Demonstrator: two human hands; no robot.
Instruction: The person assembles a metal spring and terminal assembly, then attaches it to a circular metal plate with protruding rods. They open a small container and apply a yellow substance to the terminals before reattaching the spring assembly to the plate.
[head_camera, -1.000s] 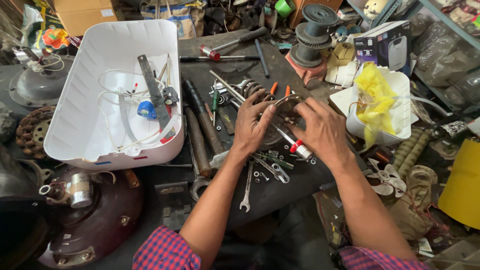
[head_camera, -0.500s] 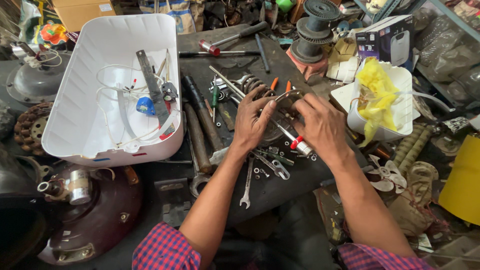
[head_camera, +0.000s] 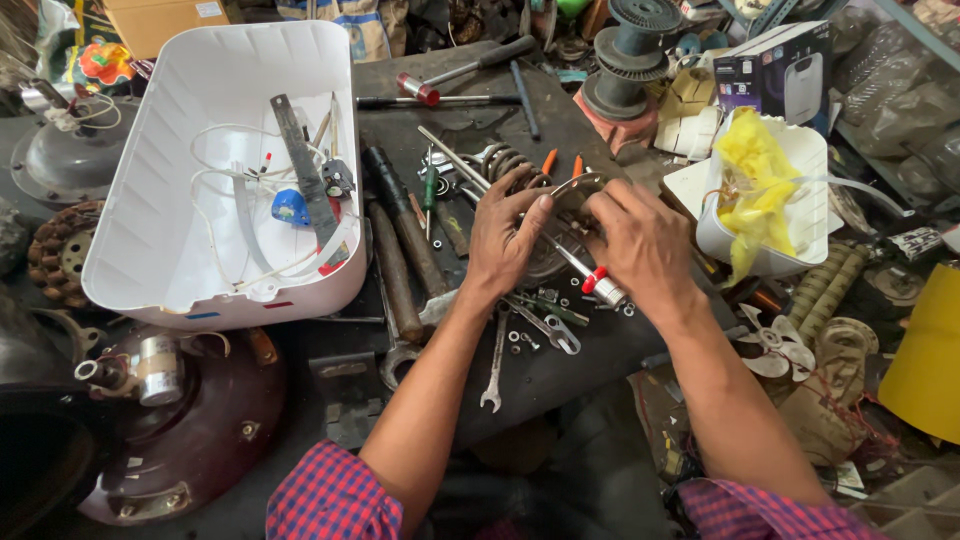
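The round metal part (head_camera: 560, 235) lies at the middle of the dark workbench (head_camera: 560, 370), and both hands are on it. The left hand (head_camera: 507, 240) covers its left side with the fingers spread and pressed down, the fingertips reaching the far rim. The right hand (head_camera: 640, 245) covers its right side, its fingers curled over the far edge; whether they pinch anything there cannot be told.

Largest of the things about is the white plastic housing (head_camera: 180, 250), well to the left, lying open side up with white wires, a flat metal bar and a small blue piece inside. Near and left of it sits a dark red round casing (head_camera: 215, 420). On the right stands a white tub (head_camera: 800, 200) holding a crumpled yellow bag (head_camera: 755, 170). At the far edge are grey wire spools (head_camera: 625, 60) and a hammer (head_camera: 465, 68) with a red-tipped head.

Between the housing and the left hand lie two long rusty rods (head_camera: 400, 270). A screwdriver with a red and white handle (head_camera: 600, 287) runs out from under the right hand. Just near the hands lie an open-ended spanner (head_camera: 495, 365), a smaller spanner (head_camera: 545, 328), and scattered nuts and washers. A small white fan blade (head_camera: 775, 345) lies near the right forearm.
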